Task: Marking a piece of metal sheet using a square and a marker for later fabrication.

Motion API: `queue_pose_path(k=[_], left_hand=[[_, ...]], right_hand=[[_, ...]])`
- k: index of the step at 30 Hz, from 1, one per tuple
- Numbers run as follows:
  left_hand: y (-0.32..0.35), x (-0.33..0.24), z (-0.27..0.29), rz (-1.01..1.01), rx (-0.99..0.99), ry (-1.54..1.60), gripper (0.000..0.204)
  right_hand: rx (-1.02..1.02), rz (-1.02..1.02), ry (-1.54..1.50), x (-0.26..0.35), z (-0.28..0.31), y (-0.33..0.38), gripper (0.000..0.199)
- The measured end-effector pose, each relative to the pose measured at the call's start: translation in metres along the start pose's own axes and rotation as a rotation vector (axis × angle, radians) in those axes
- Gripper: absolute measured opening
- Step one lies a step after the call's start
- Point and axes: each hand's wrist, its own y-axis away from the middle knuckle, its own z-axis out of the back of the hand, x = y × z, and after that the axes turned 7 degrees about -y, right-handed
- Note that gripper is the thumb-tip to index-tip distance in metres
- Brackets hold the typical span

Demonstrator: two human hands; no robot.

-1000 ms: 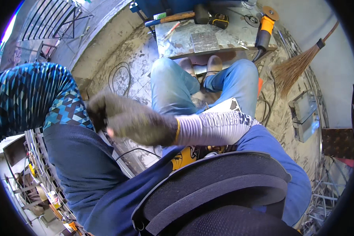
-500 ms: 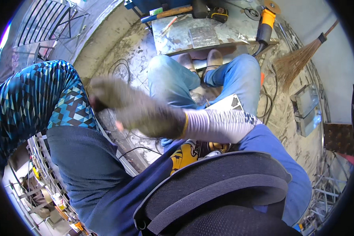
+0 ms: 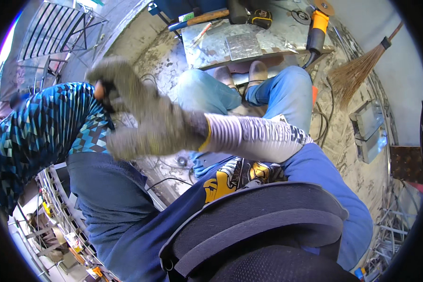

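Right gloved hand (image 3: 145,122) looks open, blurry though, fingers pointing up-left, well clear of the bench (image 3: 249,44).

Our gloved right hand (image 3: 145,122) and its striped grey sleeve (image 3: 263,136) cross in front of us, closing off the way down to our blue-jeaned knees (image 3: 249,91). Beyond them the scuffed metal desk (image 3: 249,44) is crowded by a wooden-handled hammer (image 3: 199,19) and an orange angle grinder (image 3: 317,26), with bare sheet between. On the right, a straw broom (image 3: 355,75) leans over the concrete floor (image 3: 160,51).
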Motion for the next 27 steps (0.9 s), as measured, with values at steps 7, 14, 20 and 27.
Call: queue_pose_path(k=[7, 14, 20, 27], left_hand=[[-0.002, 0.0, 0.007, -0.006, 0.006, 0.003, 0.022], [-0.005, 0.0, 0.004, -0.014, 0.003, 0.035, 0.021], [-0.009, 0.001, 0.007, -0.022, -0.021, 0.034, 0.021], [-0.023, -0.004, 0.004, -0.044, -0.084, 0.057, 0.02]], right_hand=[[-0.024, 0.367, 0.183, -0.006, -0.011, 0.027, 0.091], [0.268, -0.49, 0.355, 0.008, -0.032, 0.048, 0.114], [0.233, -0.043, 0.276, 0.007, -0.004, 0.038, 0.108], [0.263, 0.075, 0.177, 0.033, 0.015, 0.035, 0.107]])
